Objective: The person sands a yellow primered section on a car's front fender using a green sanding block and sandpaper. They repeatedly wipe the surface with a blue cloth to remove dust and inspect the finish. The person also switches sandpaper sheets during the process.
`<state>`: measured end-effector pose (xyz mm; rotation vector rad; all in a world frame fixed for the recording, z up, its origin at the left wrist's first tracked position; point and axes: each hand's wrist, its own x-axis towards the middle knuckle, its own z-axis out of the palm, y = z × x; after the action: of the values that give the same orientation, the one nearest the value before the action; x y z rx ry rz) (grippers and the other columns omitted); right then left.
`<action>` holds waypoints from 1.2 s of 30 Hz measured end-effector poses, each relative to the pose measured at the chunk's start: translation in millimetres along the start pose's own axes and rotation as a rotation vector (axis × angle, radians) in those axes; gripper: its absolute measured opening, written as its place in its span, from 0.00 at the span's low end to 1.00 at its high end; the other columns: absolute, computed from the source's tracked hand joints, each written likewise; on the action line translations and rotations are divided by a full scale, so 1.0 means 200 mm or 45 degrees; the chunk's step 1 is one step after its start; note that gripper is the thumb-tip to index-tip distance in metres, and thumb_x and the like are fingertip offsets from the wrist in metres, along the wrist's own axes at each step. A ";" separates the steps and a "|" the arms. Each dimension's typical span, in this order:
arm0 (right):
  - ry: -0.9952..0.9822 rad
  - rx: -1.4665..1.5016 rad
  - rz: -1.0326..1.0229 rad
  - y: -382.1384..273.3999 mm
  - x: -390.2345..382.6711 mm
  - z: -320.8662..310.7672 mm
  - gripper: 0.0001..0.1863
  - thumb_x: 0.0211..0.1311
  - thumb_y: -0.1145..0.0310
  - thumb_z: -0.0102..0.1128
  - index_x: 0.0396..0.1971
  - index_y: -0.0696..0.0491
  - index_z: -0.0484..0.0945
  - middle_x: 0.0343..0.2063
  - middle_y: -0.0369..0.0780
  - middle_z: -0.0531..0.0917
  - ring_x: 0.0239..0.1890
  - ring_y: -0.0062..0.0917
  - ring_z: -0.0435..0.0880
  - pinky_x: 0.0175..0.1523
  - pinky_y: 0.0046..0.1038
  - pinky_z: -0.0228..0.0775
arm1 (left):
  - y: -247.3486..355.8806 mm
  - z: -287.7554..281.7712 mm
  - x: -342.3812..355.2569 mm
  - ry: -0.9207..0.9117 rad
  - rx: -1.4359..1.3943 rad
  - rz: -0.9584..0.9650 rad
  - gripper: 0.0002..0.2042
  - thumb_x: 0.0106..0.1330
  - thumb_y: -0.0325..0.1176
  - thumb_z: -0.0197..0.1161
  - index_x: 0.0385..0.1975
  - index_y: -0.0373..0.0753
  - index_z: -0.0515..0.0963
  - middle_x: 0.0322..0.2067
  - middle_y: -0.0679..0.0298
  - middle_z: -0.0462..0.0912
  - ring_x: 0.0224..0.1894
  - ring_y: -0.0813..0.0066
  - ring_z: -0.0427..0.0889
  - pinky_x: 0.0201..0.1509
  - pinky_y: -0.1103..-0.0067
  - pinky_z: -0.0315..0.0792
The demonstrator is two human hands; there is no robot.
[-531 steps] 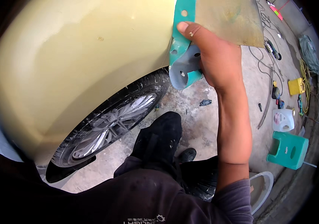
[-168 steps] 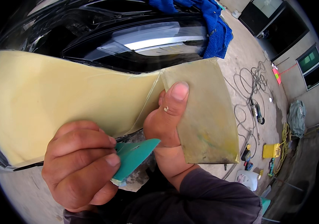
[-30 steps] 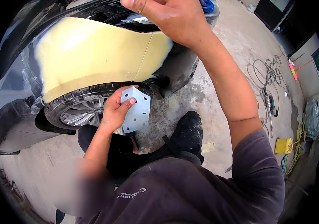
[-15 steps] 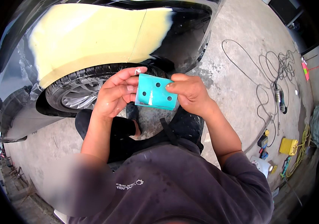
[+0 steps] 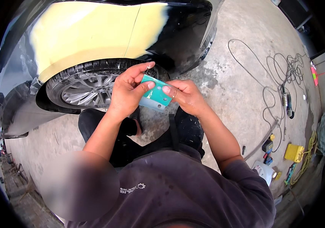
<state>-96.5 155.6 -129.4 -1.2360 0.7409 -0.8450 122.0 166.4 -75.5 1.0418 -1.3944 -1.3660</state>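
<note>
Both hands grip a small teal sheet with punched holes (image 5: 156,97), a pale strip along its lower edge, in front of the car wheel. My left hand (image 5: 132,88) pinches its left part with the thumb on top and the index finger raised above it. My right hand (image 5: 182,96) pinches its right end, thumb across the face. Behind them is a car fender with a pale yellow patch (image 5: 86,30) amid black paint, above the black tyre and spoked wheel (image 5: 82,93). My legs in dark trousers are beneath.
On the concrete floor (image 5: 238,76) to the right lie tangled hoses (image 5: 280,64), a long metal tool (image 5: 286,102), a yellow container (image 5: 293,152), small tools (image 5: 268,146), a white jug (image 5: 264,173) and a coiled yellow hose (image 5: 308,159). A grey-green bag (image 5: 324,135) sits at the edge.
From a second ago, my right hand has come down onto the sheet, which has turned from grey face to teal. In the last half second, the thumbs have moved inward over it.
</note>
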 end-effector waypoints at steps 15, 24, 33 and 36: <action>0.194 -0.347 0.069 0.17 -0.02 -0.21 0.16 0.69 0.60 0.68 0.42 0.59 0.82 0.33 0.40 0.82 0.36 0.18 0.76 0.41 0.26 0.70 | -0.39 0.07 0.27 -0.275 -0.073 -0.143 0.21 0.67 0.16 0.63 0.61 0.29 0.75 0.44 0.52 0.89 0.48 0.71 0.88 0.55 0.78 0.80; 0.563 -0.619 -0.042 -0.09 -0.15 -0.26 0.06 0.69 0.72 0.65 0.33 0.59 0.84 0.22 0.40 0.83 0.24 0.21 0.75 0.33 0.26 0.70 | -0.45 0.31 0.51 -0.453 -0.608 -0.114 0.26 0.63 0.18 0.70 0.61 0.29 0.72 0.40 0.52 0.90 0.45 0.73 0.88 0.52 0.79 0.79; 0.647 -0.921 0.023 -0.47 -0.19 -0.30 0.09 0.70 0.69 0.66 0.32 0.59 0.83 0.19 0.42 0.76 0.21 0.23 0.68 0.29 0.27 0.66 | -0.25 0.48 0.67 -0.469 -0.556 0.096 0.22 0.63 0.19 0.70 0.57 0.27 0.72 0.35 0.51 0.90 0.38 0.75 0.88 0.46 0.82 0.79; 0.641 -0.909 0.093 -0.50 -0.25 -0.40 0.13 0.72 0.66 0.65 0.30 0.60 0.80 0.19 0.42 0.73 0.21 0.23 0.66 0.29 0.29 0.64 | -0.20 0.55 0.71 -0.463 -0.499 0.108 0.20 0.64 0.18 0.69 0.54 0.27 0.72 0.35 0.51 0.90 0.37 0.76 0.88 0.44 0.83 0.79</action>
<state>-203.5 147.3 -43.9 -1.6201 1.5801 -0.8697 -20.1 53.4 -108.4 0.4890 -1.3298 -1.7368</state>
